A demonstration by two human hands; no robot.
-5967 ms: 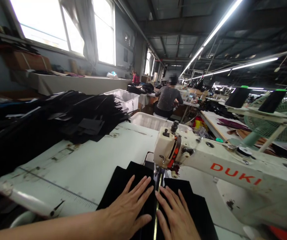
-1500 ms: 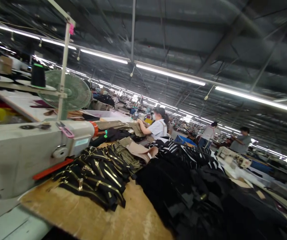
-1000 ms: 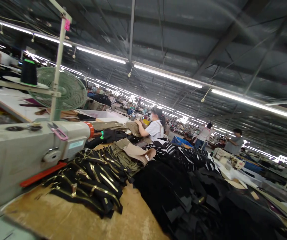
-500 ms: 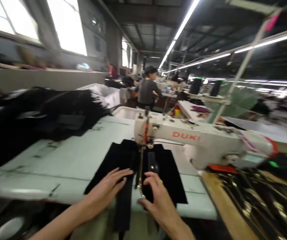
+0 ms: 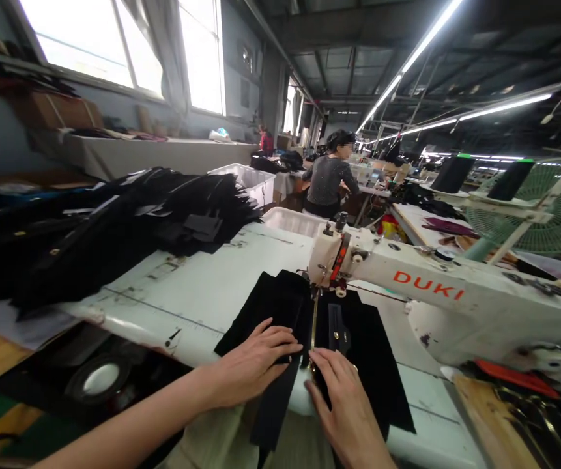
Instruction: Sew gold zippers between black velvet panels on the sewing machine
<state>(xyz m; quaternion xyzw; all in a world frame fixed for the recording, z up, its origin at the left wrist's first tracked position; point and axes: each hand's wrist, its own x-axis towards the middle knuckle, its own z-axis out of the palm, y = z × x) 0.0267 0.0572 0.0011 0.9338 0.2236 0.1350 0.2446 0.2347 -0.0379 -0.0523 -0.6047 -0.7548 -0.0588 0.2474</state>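
A piece of black fabric (image 5: 260, 306) lies on the pale sewing table under the head of a white sewing machine (image 5: 329, 260). A gold-toothed zipper (image 5: 315, 326) runs from beneath the presser area towards me. My left hand (image 5: 265, 358) rests flat on the fabric left of the zipper, fingers stretched out. Beneath it a dark strip (image 5: 273, 410) hangs over the table edge. At the zipper's near end, my right hand (image 5: 336, 387) has its fingers curled, thumb and fingertips closed on it. A small dark zipped pocket piece (image 5: 337, 326) shows just beyond that hand.
On the left is a heap of black cut pieces (image 5: 163, 202). White plastic bins (image 5: 292, 220) stand behind the table. More gold zippers (image 5: 539, 417) lie at the right on a wooden board (image 5: 485, 417). A co-worker (image 5: 329, 179) sits farther back, and a green fan (image 5: 554, 208) stands right.
My view has turned left, so the machine and hands appear farther right. The gap between my right thumb and fingers has narrowed at the zipper end. My left hand stays on the fabric.
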